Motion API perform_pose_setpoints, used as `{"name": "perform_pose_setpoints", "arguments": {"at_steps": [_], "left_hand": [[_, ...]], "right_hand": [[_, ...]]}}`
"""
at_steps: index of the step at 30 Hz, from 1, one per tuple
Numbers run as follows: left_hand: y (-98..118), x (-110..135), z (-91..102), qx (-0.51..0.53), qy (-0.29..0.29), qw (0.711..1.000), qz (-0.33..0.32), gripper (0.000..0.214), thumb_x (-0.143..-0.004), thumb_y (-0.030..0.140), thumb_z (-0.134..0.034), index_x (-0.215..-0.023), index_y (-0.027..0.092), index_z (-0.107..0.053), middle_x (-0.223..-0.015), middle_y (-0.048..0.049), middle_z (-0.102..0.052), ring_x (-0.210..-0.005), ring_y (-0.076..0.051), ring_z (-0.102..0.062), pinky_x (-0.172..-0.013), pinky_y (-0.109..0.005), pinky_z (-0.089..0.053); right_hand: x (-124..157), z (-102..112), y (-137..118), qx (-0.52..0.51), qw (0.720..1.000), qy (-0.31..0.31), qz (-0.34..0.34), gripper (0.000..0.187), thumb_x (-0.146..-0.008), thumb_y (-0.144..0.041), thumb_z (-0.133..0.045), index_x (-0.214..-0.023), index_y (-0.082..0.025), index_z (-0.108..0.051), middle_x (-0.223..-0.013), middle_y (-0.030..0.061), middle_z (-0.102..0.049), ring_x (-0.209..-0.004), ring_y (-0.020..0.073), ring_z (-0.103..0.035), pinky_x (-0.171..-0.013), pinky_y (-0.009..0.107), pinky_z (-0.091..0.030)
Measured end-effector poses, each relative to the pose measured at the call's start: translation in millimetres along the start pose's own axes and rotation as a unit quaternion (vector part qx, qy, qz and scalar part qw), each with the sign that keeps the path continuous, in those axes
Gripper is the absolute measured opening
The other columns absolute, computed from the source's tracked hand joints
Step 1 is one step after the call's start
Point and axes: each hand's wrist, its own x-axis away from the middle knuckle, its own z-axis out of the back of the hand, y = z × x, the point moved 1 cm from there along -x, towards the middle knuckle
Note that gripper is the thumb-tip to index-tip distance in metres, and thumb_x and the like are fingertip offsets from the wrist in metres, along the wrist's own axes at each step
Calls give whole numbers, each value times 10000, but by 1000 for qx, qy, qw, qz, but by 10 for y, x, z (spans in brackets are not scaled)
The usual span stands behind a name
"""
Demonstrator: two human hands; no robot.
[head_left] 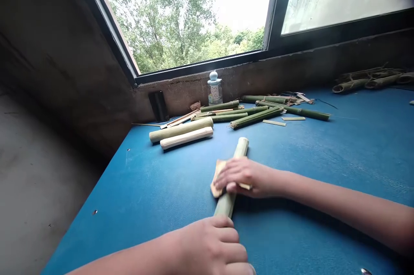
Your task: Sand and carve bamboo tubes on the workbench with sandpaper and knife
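Note:
A pale green bamboo tube (pixel 225 206) slants away from me over the blue table. My left hand (pixel 215 247) is wrapped round its near end, which the fingers hide. Across the middle of the tube, my right hand (pixel 241 175) presses a tan sheet of sandpaper (pixel 217 180) against it. The sandpaper curves over the bamboo and sticks out on both sides of the hand. Slight blur softens the right fingers. Beyond them, the tube's far end shows bare.
On the blue table (pixel 155 189), a thick bamboo tube (pixel 181 130) and a pale peeled piece (pixel 186 138) lie at the back left. Several green bamboo lengths (pixel 257 117) are heaped behind. A clear bottle (pixel 214 89) and a black phone-like slab (pixel 158 106) stand by the wall. More bamboo (pixel 352 85) lies back right.

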Motion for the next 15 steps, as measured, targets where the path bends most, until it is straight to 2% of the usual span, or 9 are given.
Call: {"name": "perform_pose_setpoints", "arguments": {"at_steps": [3, 5, 7, 9, 12, 15], "left_hand": [[9, 22, -46, 42, 43, 997, 54, 265, -987, 250, -495, -744, 167, -561, -572, 40, -483, -560, -119, -397, -662, -274, -414], [10, 27, -65, 53, 53, 994, 78, 221, -947, 210, -517, -730, 174, -538, -547, 50, -474, -539, -109, -399, -647, -258, -412], [8, 31, -82, 54, 47, 993, 89, 157, -893, 162, -551, -738, 180, -530, -539, 58, -480, -531, -100, -413, -651, -244, -415], [2, 36, -100, 53, 58, 992, 94, 147, -879, 161, -554, -737, 185, -523, -532, 59, -483, -525, -100, -420, -634, -243, -409], [-12, 38, -119, 27, 74, 992, 99, 182, -901, 196, -535, -720, 189, -513, -525, 51, -479, -514, -107, -415, -597, -259, -385], [-42, 27, -104, -1, 55, 990, 128, 138, -838, 154, -510, -707, 193, -488, -536, 36, -478, -503, -117, -388, -588, -276, -374]], "right_hand": [[120, 247, 401, 68, 993, 61, -76, 371, -1049, -324, -380, -1073, -195, -728, -1080, 85, -766, -1069, 200, -671, -994, 375, -447], [139, 290, 467, 77, 988, 88, -101, 410, -1059, -332, -344, -1071, -181, -725, -1091, 102, -757, -1106, 216, -650, -1036, 406, -418], [83, 189, 306, 59, 991, 81, -88, 394, -1059, -330, -349, -1072, -201, -721, -1104, 72, -757, -1111, 192, -645, -1061, 380, -411], [-11, 3, 7, 9, 998, 45, -46, 342, -1052, -308, -383, -1087, -221, -712, -1120, 29, -757, -1103, 154, -650, -1064, 325, -418], [-94, -186, -328, -22, 1000, 12, 12, 304, -1039, -302, -430, -1178, -183, -672, -1169, 56, -744, -1137, 159, -648, -1061, 314, -428], [-40, -105, -247, 86, 994, 62, 35, 289, -1027, -302, -467, -1203, -178, -660, -1181, 87, -740, -1155, 195, -653, -1066, 374, -435]]}}
